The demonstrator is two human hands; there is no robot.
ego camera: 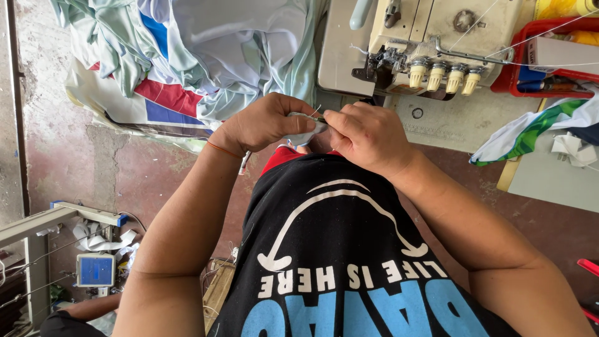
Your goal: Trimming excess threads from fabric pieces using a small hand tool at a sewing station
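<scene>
A pale sewing table point(449, 122) carries a cream overlock machine point(430, 43) with four yellowish knobs; a red tray point(527, 59) sits beside it; green-and-white cloth point(530, 131) drapes over the table's edge; the reddish floor point(75, 162) bears a heap of light-blue fabric point(206, 56).

Two hands were in view, the left hand point(265, 123) and right hand point(368, 136), together pinching one small fabric piece point(306, 132). One sewing machine point(437, 43) carried four cream tension knobs point(444, 77). One red basket point(549, 59) stood at the table's right edge.
</scene>
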